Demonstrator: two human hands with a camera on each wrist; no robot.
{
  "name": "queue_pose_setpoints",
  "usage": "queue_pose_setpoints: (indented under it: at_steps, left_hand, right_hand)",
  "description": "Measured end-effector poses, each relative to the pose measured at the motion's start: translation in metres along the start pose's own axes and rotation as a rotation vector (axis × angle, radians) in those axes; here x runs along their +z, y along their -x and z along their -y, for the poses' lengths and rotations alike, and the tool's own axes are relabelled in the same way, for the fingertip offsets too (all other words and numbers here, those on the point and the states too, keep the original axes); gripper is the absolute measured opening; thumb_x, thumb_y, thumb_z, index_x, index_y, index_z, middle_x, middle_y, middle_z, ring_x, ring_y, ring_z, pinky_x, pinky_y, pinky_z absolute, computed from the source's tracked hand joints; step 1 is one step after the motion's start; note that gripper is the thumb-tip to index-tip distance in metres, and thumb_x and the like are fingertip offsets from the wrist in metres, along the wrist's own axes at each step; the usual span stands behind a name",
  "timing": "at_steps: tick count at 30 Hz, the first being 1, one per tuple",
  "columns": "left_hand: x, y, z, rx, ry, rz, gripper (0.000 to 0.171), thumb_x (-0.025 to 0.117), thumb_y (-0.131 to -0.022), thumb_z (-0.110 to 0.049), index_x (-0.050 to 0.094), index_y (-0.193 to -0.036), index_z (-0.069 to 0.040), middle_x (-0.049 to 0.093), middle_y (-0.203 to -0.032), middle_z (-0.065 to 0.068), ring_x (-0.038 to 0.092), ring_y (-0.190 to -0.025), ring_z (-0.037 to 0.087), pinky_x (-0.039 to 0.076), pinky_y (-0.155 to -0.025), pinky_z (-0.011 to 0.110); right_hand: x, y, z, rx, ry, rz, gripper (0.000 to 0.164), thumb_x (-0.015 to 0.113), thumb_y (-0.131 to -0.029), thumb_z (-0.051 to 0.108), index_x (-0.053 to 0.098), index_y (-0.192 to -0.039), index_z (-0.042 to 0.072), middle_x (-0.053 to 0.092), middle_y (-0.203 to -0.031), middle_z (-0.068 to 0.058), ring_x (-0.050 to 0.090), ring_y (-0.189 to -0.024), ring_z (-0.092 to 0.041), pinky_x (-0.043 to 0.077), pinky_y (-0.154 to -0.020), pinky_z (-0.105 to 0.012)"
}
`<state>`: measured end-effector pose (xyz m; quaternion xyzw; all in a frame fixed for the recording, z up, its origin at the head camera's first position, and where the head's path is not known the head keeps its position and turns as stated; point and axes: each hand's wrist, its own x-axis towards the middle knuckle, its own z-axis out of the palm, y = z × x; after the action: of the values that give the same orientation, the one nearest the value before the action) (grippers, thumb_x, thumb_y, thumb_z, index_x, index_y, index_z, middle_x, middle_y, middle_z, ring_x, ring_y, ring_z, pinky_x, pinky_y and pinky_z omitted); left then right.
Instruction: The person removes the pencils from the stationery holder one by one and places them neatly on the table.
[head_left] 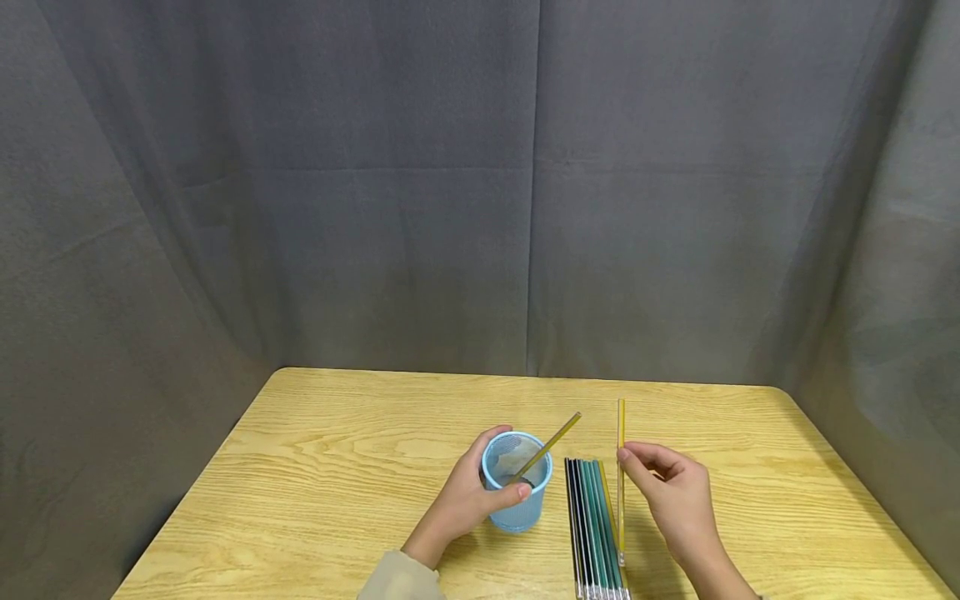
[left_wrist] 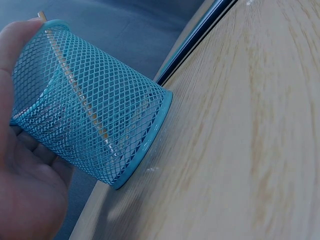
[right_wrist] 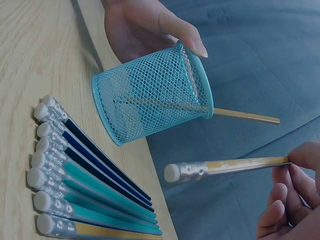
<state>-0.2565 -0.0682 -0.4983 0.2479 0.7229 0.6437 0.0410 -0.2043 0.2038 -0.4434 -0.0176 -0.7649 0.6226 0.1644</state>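
Note:
My left hand grips a light blue mesh pencil cup around its upper side, thumb near the rim. The cup stands on the table. One yellow pencil leans inside it, its unsharpened-looking end sticking out to the right; the right wrist view shows the same pencil. To the right of the cup, my right hand pinches another yellow pencil between thumb and fingers. Its white eraser points toward me. Between cup and right hand lies a row of pencils, black, dark blue, teal and yellow.
The wooden table has rounded far corners. Grey curtains hang behind it and on both sides. The row of pencils lies side by side, with the eraser ends toward the near edge.

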Motion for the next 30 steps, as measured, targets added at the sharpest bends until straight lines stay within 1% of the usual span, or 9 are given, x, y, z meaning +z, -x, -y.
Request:
queue_pose_setpoints:
  at_steps: [5, 11, 16, 23, 30]
  left_hand:
    - [0.000, 0.000, 0.002, 0.002, -0.001, -0.001, 0.076, 0.080, -0.082, -0.032, 0.039, -0.147, -0.028, 0.057, -0.130, 0.008, 0.054, -0.118, 0.032, 0.042, -0.096, 0.054]
    - [0.000, 0.000, 0.000, 0.002, 0.003, 0.003, 0.077, 0.080, -0.082, -0.033, 0.039, -0.147, -0.028, 0.056, -0.130, 0.009, 0.054, -0.118, 0.032, 0.043, -0.096, 0.053]
    - [0.000, 0.001, -0.002, 0.002, 0.007, 0.000, 0.077, 0.080, -0.082, -0.033, 0.039, -0.147, -0.027, 0.056, -0.130, 0.009, 0.054, -0.118, 0.032, 0.043, -0.096, 0.053]
    - [0.000, 0.000, 0.001, -0.010, 0.006, -0.003, 0.076, 0.080, -0.082, -0.032, 0.040, -0.147, -0.029, 0.056, -0.130, 0.008, 0.054, -0.118, 0.031, 0.043, -0.096, 0.052]
    - [0.000, 0.000, 0.001, -0.006, 0.012, 0.003, 0.076, 0.080, -0.083, -0.032, 0.039, -0.147, -0.029, 0.056, -0.130, 0.009, 0.053, -0.118, 0.031, 0.043, -0.096, 0.053]
  right_hand:
    - [0.000, -0.001, -0.003, 0.021, 0.028, 0.014, 0.028, 0.073, -0.091, 0.022, 0.072, -0.105, -0.002, 0.073, -0.095, -0.005, 0.062, -0.089, -0.010, 0.048, -0.076, -0.024]
    - [0.000, 0.000, -0.005, 0.050, 0.047, 0.024, 0.029, 0.073, -0.091, 0.024, 0.073, -0.107, 0.000, 0.073, -0.098, -0.005, 0.061, -0.091, -0.010, 0.047, -0.077, -0.023]
    - [0.000, -0.001, -0.009, 0.052, 0.051, 0.023, 0.027, 0.074, -0.091, 0.023, 0.073, -0.106, 0.000, 0.073, -0.098, -0.003, 0.061, -0.091, -0.010, 0.047, -0.076, -0.024]
    - [0.000, -0.003, -0.013, 0.059, 0.061, 0.016, 0.028, 0.074, -0.091, 0.022, 0.073, -0.107, -0.001, 0.073, -0.095, 0.001, 0.060, -0.088, -0.008, 0.047, -0.075, -0.024]
    - [0.000, -0.003, -0.016, 0.072, 0.075, 0.022, 0.030, 0.074, -0.091, 0.023, 0.072, -0.108, -0.002, 0.072, -0.097, -0.002, 0.060, -0.089, -0.009, 0.047, -0.076, -0.023]
